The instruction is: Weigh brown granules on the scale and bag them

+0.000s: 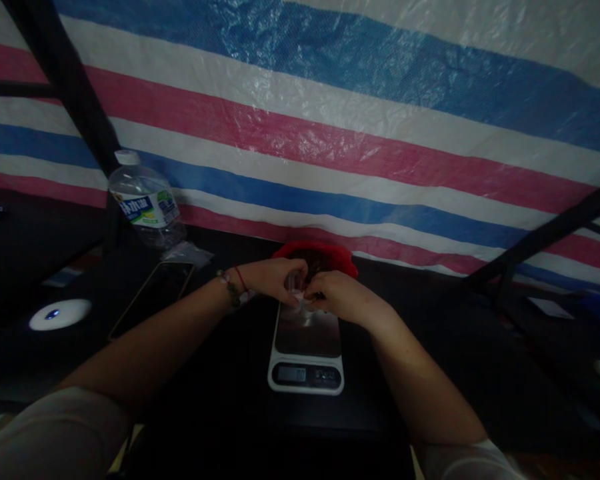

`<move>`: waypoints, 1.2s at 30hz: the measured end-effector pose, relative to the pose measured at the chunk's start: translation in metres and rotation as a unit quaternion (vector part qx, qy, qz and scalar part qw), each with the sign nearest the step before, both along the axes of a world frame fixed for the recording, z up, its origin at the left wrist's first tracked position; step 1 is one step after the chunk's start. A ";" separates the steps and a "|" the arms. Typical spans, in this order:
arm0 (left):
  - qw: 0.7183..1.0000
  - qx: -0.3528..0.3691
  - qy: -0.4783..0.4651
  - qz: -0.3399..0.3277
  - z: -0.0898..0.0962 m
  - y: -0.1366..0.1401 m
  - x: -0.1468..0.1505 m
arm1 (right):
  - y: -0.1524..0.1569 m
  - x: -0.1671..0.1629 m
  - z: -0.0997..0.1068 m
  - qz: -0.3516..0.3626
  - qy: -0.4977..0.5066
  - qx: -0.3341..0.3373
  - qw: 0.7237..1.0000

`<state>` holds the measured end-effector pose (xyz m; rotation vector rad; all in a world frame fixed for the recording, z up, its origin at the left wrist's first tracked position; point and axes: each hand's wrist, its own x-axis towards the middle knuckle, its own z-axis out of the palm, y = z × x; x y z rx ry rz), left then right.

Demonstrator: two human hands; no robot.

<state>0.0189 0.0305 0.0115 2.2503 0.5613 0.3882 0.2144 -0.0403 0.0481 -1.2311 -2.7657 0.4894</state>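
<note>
A white kitchen scale (pixel 307 340) with a metal plate and a small display lies in front of me. Over the far end of its plate, my left hand (pixel 279 277) pinches a small clear plastic item (pixel 299 293); whether it is a bag or a cup I cannot tell. From the other side, my right hand (pixel 347 297) has its fingers bent and pressed together at the same item, their tips partly hidden. Just behind both hands stands a red bowl (pixel 347 257) with dark contents, partly covered by them.
To the left are a large clear bottle (pixel 147 203), a crumpled clear bag (pixel 187 253), a dark phone (pixel 155 297) and a white oval device (pixel 60 315). A striped plastic sheet (pixel 300 133) hangs behind the black table, between dark metal legs.
</note>
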 end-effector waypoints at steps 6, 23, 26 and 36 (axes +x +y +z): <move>1.000 0.018 0.015 0.009 -0.010 -0.002 0.006 | -0.004 -0.006 0.002 -0.023 -0.011 -0.008 1.000; 0.999 0.034 0.031 0.000 -0.015 0.003 0.006 | 0.003 -0.002 -0.006 -0.003 0.055 0.025 0.998; 0.998 0.036 0.042 0.001 -0.016 0.005 0.006 | 0.004 -0.002 -0.005 -0.003 0.080 0.020 0.997; 0.999 0.012 -0.033 0.005 0.003 -0.006 0.002 | -0.006 0.056 0.009 -0.151 -0.011 -0.053 0.987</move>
